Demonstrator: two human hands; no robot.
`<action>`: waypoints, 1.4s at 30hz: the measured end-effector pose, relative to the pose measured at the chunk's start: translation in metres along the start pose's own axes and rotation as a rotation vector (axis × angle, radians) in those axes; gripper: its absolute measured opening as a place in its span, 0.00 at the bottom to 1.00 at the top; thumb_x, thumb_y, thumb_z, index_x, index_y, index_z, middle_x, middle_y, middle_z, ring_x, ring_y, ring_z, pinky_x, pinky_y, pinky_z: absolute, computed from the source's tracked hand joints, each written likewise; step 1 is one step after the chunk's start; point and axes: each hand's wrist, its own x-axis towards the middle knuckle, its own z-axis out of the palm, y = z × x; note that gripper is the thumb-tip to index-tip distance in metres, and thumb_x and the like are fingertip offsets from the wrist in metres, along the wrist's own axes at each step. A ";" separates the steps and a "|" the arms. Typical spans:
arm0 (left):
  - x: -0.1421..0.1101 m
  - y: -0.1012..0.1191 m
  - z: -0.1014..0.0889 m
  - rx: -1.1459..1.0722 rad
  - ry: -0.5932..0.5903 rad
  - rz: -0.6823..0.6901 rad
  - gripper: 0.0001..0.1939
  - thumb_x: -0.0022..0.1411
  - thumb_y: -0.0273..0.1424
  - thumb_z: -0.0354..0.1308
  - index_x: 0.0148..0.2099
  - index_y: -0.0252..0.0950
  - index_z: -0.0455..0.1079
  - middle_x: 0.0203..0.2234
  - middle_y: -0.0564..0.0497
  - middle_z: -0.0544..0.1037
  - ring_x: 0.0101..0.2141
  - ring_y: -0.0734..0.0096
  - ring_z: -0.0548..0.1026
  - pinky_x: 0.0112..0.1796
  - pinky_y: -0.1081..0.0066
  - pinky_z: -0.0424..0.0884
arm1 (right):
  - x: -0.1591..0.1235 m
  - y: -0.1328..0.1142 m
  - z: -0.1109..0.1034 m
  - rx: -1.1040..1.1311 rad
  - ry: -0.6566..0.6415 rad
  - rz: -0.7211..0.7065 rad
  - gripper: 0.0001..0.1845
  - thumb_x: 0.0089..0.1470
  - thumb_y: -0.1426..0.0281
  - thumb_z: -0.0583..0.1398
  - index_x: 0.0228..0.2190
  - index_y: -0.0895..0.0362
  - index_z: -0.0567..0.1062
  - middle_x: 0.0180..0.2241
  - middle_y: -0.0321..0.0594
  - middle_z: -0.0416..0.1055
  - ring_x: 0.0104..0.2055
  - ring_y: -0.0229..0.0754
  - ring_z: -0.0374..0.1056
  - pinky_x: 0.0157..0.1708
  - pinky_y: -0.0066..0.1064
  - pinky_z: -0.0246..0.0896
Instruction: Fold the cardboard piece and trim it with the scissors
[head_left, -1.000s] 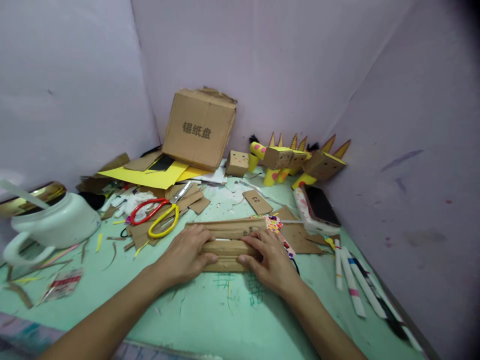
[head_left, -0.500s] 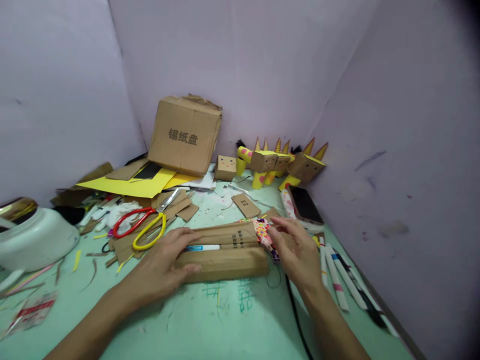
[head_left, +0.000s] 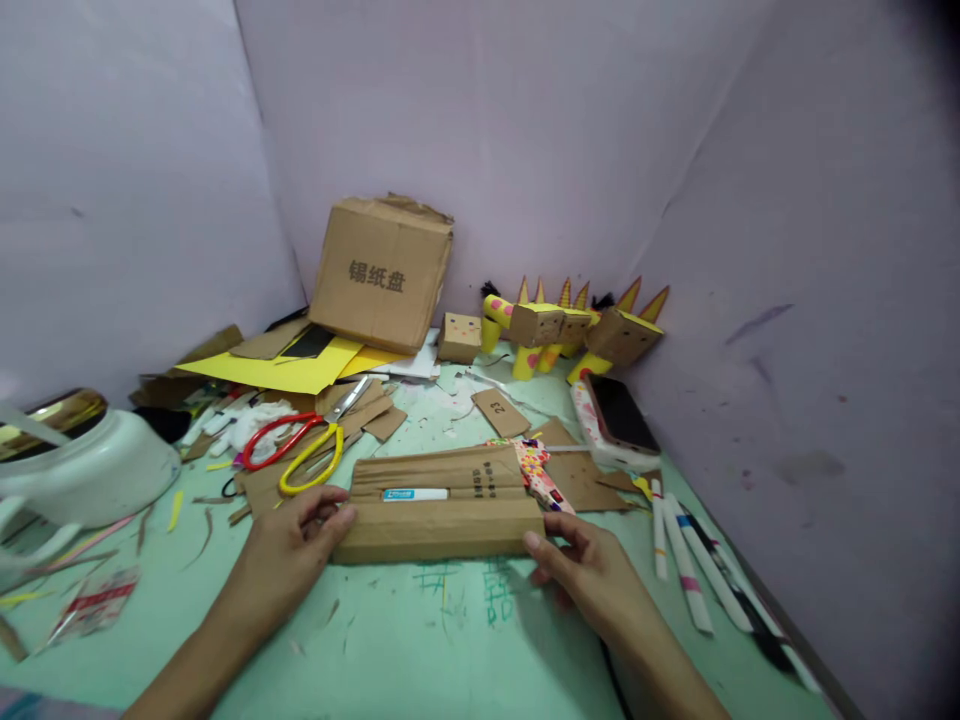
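A long piece of folded brown cardboard (head_left: 442,530) lies on the table in front of me, its near part raised and its far flap printed with small characters. My left hand (head_left: 300,540) pinches its left end between thumb and fingers. At the right end, my right hand (head_left: 585,570) grips the corner, thumb in front and fingers partly hidden behind. Between the near fold and the far flap rests a white marker (head_left: 427,494) with a blue label. A flower-patterned piece (head_left: 534,465) sits against the cardboard's right side, partly covered.
Red-and-yellow-handled scissors (head_left: 330,440) lie on cardboard scraps at left. A white pot (head_left: 112,470) stands far left. Behind are a cardboard box (head_left: 382,275) and yellow animal figures (head_left: 540,325). To the right lie a phone (head_left: 622,415) and several markers (head_left: 690,580).
My right hand has left the flower-patterned piece and come down to the folded cardboard's right end. My left hand has slid outward to its left end. The view has shifted slightly.
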 end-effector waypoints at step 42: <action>0.031 0.054 0.039 -0.926 -0.459 0.022 0.24 0.46 0.45 0.67 0.39 0.31 0.74 0.30 0.45 0.80 0.33 0.58 0.76 0.34 0.66 0.72 | 0.040 -0.059 0.041 0.244 -0.026 -0.392 0.25 0.41 0.64 0.65 0.43 0.57 0.70 0.40 0.43 0.75 0.44 0.53 0.70 0.44 0.43 0.64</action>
